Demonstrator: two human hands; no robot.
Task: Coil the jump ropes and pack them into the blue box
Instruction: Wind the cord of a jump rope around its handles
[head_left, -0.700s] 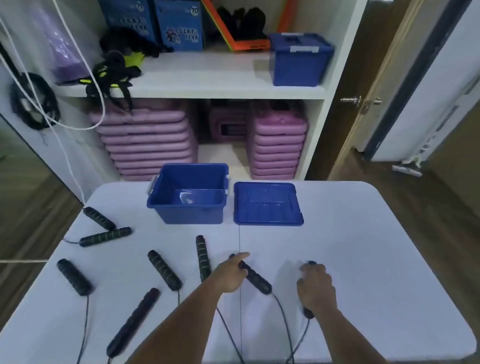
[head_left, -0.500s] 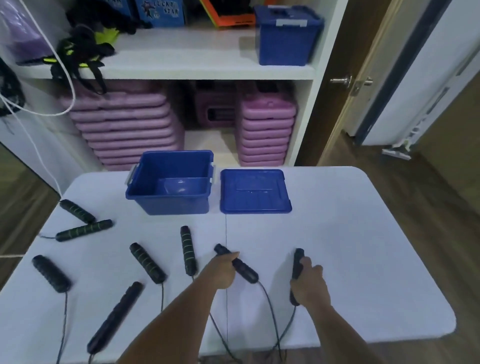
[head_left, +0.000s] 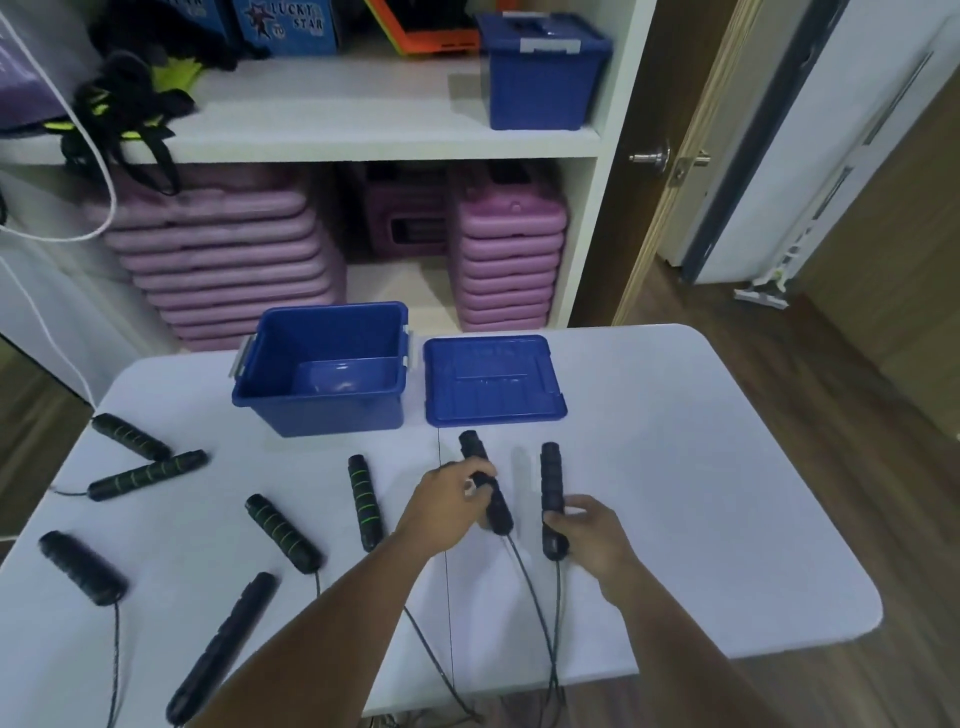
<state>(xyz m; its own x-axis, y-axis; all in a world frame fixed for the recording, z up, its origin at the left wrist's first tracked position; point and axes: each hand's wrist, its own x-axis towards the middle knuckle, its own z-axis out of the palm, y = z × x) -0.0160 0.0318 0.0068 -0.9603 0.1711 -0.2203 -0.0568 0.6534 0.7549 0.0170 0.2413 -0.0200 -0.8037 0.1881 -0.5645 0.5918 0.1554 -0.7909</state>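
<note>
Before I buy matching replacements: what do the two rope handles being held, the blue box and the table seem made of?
Left handle, gripped by the left hand, and right handle, in the right hand: likely foam, matte black, with ribbed rings. Blue box: hard plastic, glossy; its floor shows reflections. Table: probably plastic, matte white, rounded corner; not certain.
</note>
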